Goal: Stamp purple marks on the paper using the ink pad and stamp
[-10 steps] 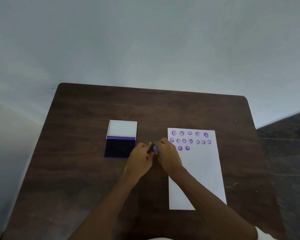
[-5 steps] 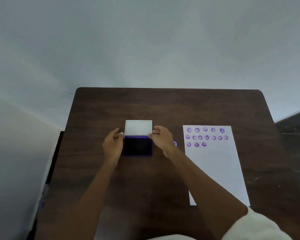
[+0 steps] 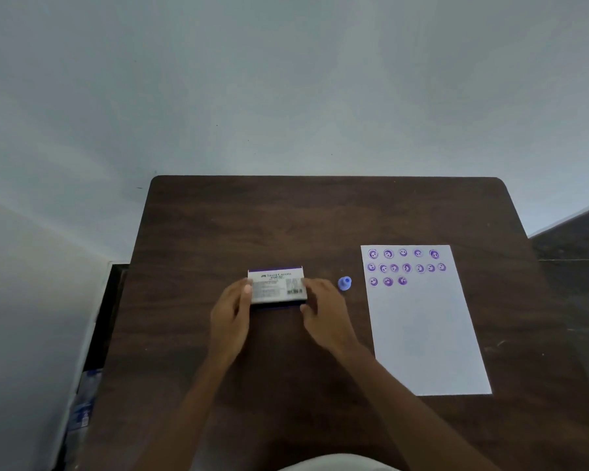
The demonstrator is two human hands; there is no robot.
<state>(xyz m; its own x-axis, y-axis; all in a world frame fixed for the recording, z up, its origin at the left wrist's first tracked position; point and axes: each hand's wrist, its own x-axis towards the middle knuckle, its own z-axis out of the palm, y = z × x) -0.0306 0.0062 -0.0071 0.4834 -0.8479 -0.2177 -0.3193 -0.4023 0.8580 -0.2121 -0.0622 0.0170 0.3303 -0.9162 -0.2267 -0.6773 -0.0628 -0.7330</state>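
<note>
Dark wooden table [image 3: 218, 215] held my stamped paper [image 3: 422, 334] at right and stamp [image 3: 344, 283] mid-frame, while my left hand [image 3: 230, 317] and right hand [image 3: 327, 317] clasped the lidded ink pad [image 3: 276, 286], apparently packing up; next, letting go.

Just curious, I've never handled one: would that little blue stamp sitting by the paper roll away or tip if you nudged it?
The stamp is small, probably light, so it would likely skid easily. Its round body could roll if tipped. Whether it stands upright is unclear.
</note>
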